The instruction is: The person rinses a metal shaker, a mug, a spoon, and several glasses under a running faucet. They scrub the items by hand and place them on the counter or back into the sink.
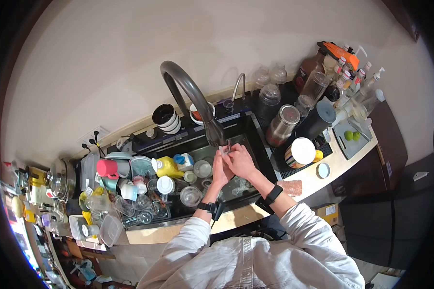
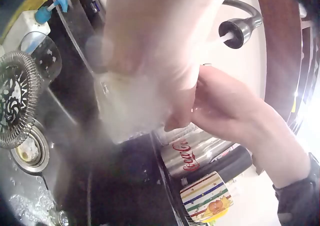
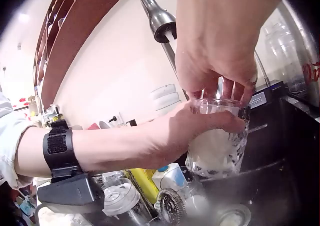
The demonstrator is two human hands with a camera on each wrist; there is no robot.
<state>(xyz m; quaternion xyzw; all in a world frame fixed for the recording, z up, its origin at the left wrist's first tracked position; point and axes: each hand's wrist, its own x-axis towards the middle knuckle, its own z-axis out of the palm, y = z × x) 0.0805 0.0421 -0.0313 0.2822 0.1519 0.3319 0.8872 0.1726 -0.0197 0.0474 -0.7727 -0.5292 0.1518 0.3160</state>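
Note:
A clear cut-glass tumbler [image 3: 214,158] is held up over the sink by my left hand [image 1: 221,167], whose thumb wraps across its side below the rim. From above, my right hand [image 1: 241,161] bends its fingers over the rim and into the mouth of the tumbler. In the right wrist view the tumbler's wall looks wet and cloudy. Directly above both hands is the dark faucet [image 1: 214,131], and water runs from its spout in the left wrist view. The tumbler is blurred in the left wrist view and mostly covered by the hands in the head view.
A cocktail strainer [image 2: 17,98] and the drain [image 2: 31,151] lie left of the hands. Cups, a yellow bottle [image 1: 168,167] and several glasses crowd the sink's left side. A steel Coca-Cola tumbler [image 1: 283,126] and a striped cup [image 1: 301,151] stand on the right.

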